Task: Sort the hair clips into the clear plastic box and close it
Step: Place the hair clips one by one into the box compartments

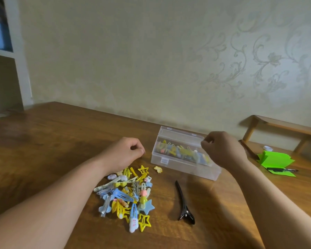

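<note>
Right now we see the clear plastic box point(185, 165) standing on the wooden table point(43, 141) with its lid point(178, 134) tipped up and back. A row of yellow, blue and pink clips point(180, 151) already lies inside it.

Our right hand point(223, 150) hovers over the right end of the box, fingers point(207, 141) curled close to the lid's edge. That spot is blurred, so we cannot tell whether the grip is holding a clip, pinching the lid or empty.

Our left hand point(126, 151) sits just left of the box, knuckles up and fingertips down by the table. The fingers are curled under and the palm is hidden, so we cannot tell if that grip holds anything either.

In front of the box and to its left, the pile of hair clips point(126, 194) is still unsorted: yellow stars, blue snap clips and a white bunny-shaped one, all overlapping. One small pale yellow clip point(158, 169) lies alone between the pile and the box's front left corner.

Directly in front of the box, apart from the pile, lies a long black alligator clip point(184, 203).

To the right of the box are some bright green paper point(275, 162) with a black pen point(280, 170) on it, and a small white cap point(267, 148) just behind.
</note>
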Tool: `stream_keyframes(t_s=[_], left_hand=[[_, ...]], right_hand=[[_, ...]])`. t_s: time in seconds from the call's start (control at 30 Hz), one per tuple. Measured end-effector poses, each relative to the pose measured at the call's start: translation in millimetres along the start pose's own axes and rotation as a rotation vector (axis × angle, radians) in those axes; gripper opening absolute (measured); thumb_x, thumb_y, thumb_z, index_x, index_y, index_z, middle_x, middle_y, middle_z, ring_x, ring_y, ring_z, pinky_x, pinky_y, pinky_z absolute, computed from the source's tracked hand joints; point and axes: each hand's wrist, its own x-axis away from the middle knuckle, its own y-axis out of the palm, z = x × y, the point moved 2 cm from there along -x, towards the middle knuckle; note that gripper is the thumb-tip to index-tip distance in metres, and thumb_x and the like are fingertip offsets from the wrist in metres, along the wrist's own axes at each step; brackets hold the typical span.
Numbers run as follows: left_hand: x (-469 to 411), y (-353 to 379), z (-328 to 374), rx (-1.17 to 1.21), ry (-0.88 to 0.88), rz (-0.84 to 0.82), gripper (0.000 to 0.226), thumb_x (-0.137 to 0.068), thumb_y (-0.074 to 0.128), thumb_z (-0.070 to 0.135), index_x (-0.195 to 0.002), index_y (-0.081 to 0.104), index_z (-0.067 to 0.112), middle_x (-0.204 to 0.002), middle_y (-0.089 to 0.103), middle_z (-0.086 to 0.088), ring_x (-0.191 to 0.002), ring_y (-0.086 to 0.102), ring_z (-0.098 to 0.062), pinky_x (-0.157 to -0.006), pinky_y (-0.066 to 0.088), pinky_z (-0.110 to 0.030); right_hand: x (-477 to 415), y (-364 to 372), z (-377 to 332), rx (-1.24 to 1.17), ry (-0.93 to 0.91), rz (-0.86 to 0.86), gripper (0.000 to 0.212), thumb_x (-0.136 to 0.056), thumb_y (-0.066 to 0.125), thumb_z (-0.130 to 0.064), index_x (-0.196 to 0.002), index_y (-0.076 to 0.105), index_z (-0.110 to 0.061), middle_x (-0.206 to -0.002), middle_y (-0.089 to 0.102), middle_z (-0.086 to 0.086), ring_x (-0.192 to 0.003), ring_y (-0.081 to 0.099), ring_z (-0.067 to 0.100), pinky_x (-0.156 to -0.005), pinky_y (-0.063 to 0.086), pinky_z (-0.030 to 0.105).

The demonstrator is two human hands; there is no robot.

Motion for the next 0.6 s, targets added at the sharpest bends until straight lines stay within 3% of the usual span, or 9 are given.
stream_keyframes(t_s=[0.13,0.23,0.33,0.43,0.6], left_hand=[[0,0,1,0.003,-0.016,0.006,0.016,-0.108,0.060,0.034,-0.104,0.076,0.034,-0.108,0.074,0.014,-0.104,0.067,-0.009,-0.097,0.056,-0.038],[-1,-1,1,0.006,-0.028,0.007,0.016,-0.109,0.061,0.034,-0.102,0.076,0.033,-0.109,0.072,0.014,-0.105,0.065,-0.008,-0.090,0.053,-0.035],[-2,0,0,0.022,-0.002,0.011,0.017,-0.108,0.063,0.034,-0.099,0.077,0.032,-0.105,0.074,0.014,-0.102,0.067,-0.011,-0.091,0.053,-0.036],[-1,1,1,0.017,-0.006,0.018,0.018,-0.108,0.062,0.033,-0.098,0.077,0.032,-0.104,0.074,0.016,-0.101,0.067,-0.007,-0.088,0.054,-0.033],[-3,1,-1,-0.002,-0.003,0.016,0.018,-0.107,0.061,0.033,-0.099,0.077,0.032,-0.107,0.073,0.016,-0.104,0.065,-0.005,-0.091,0.054,-0.032]], right_hand=[[30,1,-55,-0.194,-0.270,-0.080,0.009,-0.099,0.066,-0.036,-0.095,0.074,-0.036,-0.090,0.072,-0.017,-0.079,0.064,0.001,-0.069,0.055,0.028],[55,3,-90,-0.176,-0.417,-0.178,0.011,-0.102,0.064,-0.036,-0.103,0.074,-0.039,-0.090,0.068,-0.021,-0.079,0.061,-0.001,-0.063,0.043,0.018],[68,13,-101,-0.074,-0.470,-0.223,0.020,-0.103,0.059,-0.037,-0.114,0.074,-0.040,-0.102,0.073,-0.015,-0.085,0.060,0.005,-0.065,0.043,0.021],[73,19,-99,0.069,-0.490,-0.227,0.028,-0.105,0.053,-0.042,-0.124,0.073,-0.038,-0.111,0.075,-0.009,-0.098,0.067,0.016,-0.075,0.054,0.028],[77,26,-96,0.180,-0.495,-0.280,0.035,-0.109,0.046,-0.043,-0.127,0.073,-0.029,-0.115,0.075,-0.001,-0.099,0.071,0.022,-0.084,0.062,0.037]])
